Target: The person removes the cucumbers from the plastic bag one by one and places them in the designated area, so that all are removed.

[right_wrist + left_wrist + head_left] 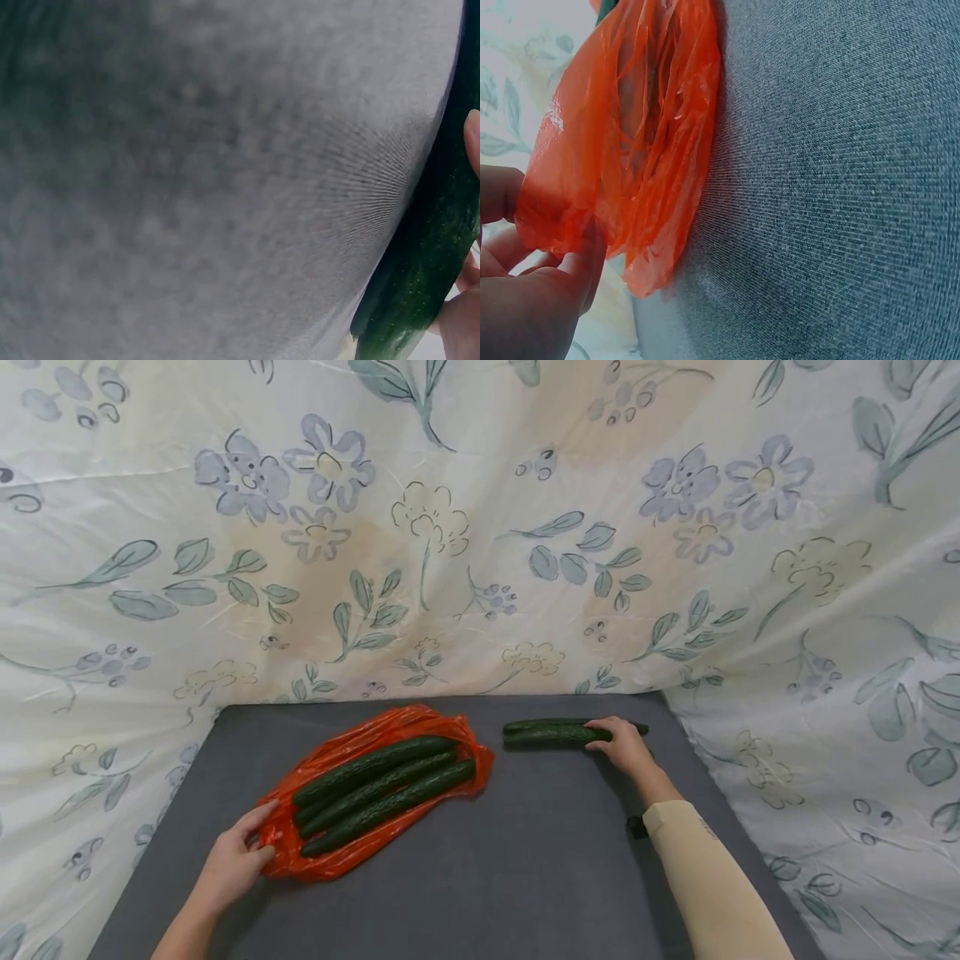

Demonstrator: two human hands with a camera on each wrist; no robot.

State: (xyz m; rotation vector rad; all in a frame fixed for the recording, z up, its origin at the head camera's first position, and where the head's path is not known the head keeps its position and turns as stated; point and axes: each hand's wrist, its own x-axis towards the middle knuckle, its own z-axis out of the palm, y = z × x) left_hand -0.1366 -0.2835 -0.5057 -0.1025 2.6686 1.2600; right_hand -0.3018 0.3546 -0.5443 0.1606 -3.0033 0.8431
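Note:
A red plastic bag (330,864) lies on the left part of the table with three dark green cucumbers (386,787) side by side on it. My left hand (234,864) pinches the near left end of the bag; the left wrist view shows crinkled film (577,150) between thumb and fingers. At the back right, two cucumbers (543,738) lie next to each other. My right hand (624,745) grips them near their right end, partly covering them. In the right wrist view, thumb and fingers reach around a cucumber (420,292); whether both are held, I cannot tell.
The table has a dark grey cloth top (510,877). A pale floral curtain (480,568) hangs behind the table and along both sides. Below the right sleeve (697,860) a small black object (636,827) shows near the wrist.

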